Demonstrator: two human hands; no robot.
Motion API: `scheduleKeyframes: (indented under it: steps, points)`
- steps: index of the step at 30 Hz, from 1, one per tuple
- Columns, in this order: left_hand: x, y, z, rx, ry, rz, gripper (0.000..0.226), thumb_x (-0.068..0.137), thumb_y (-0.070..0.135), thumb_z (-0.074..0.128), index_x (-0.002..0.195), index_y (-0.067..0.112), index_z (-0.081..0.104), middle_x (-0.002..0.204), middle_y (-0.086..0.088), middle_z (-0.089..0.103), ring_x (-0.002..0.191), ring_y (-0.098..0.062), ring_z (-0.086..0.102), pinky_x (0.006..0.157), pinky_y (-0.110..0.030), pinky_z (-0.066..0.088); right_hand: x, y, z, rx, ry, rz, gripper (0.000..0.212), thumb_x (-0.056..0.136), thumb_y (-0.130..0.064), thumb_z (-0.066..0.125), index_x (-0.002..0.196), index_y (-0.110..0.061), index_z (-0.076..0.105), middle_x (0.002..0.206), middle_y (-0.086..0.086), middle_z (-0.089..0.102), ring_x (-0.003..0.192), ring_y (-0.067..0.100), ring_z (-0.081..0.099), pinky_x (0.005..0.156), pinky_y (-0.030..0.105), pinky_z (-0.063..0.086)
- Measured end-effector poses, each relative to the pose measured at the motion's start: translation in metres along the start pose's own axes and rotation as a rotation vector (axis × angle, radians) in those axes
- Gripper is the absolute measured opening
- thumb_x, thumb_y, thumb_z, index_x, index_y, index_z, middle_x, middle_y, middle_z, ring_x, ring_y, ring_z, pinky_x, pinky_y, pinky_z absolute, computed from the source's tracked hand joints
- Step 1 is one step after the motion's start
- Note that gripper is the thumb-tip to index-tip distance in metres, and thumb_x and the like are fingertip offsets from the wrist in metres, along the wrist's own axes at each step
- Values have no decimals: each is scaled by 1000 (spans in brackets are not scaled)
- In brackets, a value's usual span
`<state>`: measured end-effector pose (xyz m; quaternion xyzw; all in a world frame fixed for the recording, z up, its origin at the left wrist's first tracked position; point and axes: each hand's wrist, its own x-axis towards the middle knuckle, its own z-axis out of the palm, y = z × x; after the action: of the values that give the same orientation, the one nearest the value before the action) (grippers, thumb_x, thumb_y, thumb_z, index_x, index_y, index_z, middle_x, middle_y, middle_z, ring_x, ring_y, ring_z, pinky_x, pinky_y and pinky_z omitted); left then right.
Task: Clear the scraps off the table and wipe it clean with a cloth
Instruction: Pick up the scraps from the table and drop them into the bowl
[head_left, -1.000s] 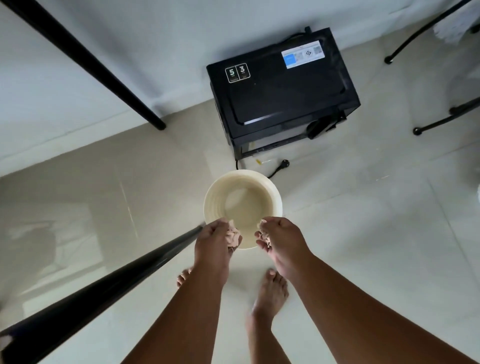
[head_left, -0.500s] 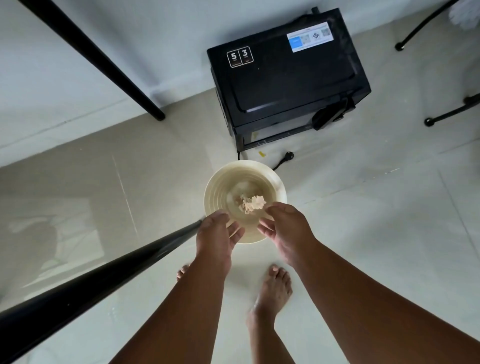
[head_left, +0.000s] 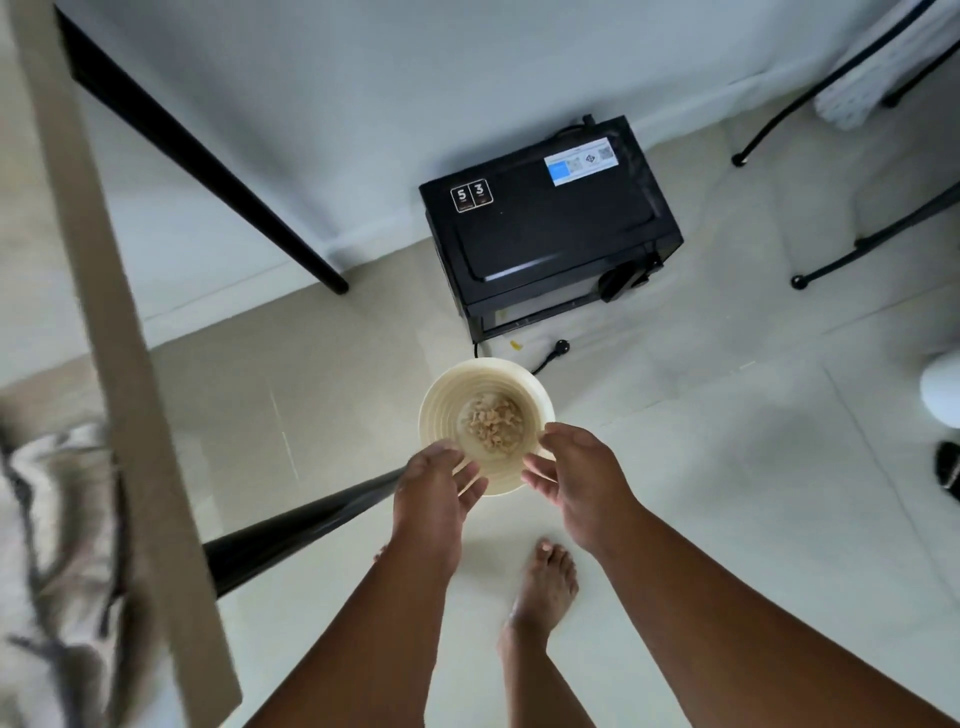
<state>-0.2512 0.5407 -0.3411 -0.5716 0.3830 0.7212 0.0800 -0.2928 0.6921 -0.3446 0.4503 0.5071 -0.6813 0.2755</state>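
Note:
A cream round bin (head_left: 441, 400) stands on the tiled floor below me. Pale crumbly scraps (head_left: 492, 421) lie on its bottom. My left hand (head_left: 434, 486) hovers over the bin's near rim, fingers spread, nothing in it. My right hand (head_left: 574, 478) is beside it on the right, fingers also apart and empty. The beige table edge (head_left: 119, 415) runs down the left side, blurred. A grey and white cloth (head_left: 47, 545) lies on the table at the far left, blurred too.
A black microwave (head_left: 545, 234) sits on the floor behind the bin, its plug (head_left: 561, 345) loose beside it. Black table legs (head_left: 208, 171) slant across the left. Black chair legs (head_left: 852, 254) stand at the right. My bare foot (head_left: 545, 582) is under my hands.
Both hands opened and the scraps fell into the bin, where they now lie spread out. The view pulled back and the table edge and cloth came into sight at left.

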Motion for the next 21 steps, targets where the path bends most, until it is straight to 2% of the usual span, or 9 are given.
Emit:
scheduleKeyframes:
  steps: [4,9,13,16,21]
  points:
    - [-71,27,5,69,-41,40,20,96,5,59,114,12,63,106,-11,68,95,-26,71,74,-35,60,-67,-30,0,-79,-22,-54,10,96,-11,59,99,-16,67,93,5,73,89,26,73,68,32,59]
    - [-167,57,2,234,-112,101,18,95,12,63,113,14,65,103,-8,69,86,-22,69,70,-32,57,-166,-62,7,-174,-84,-152,11,99,-13,55,104,-15,65,102,7,70,90,28,72,70,34,59]
    - [-230,79,-16,376,-218,232,12,96,22,64,107,19,65,96,-6,72,82,-19,71,69,-32,56,-232,-74,15,-279,-175,-246,11,97,-15,60,105,-17,67,102,11,75,90,23,73,69,33,59]
    - [-267,103,-41,536,-272,373,10,98,27,62,103,19,64,91,-4,73,77,-15,71,67,-31,57,-275,-82,28,-405,-235,-304,12,97,-17,62,107,-20,68,100,9,77,88,21,75,77,39,62]
    - [-300,157,-83,540,-235,499,4,100,20,62,97,16,62,85,-2,69,76,-19,68,69,-35,56,-328,-92,67,-531,-280,-395,12,97,-18,62,104,-24,69,96,3,76,72,7,73,76,36,58]
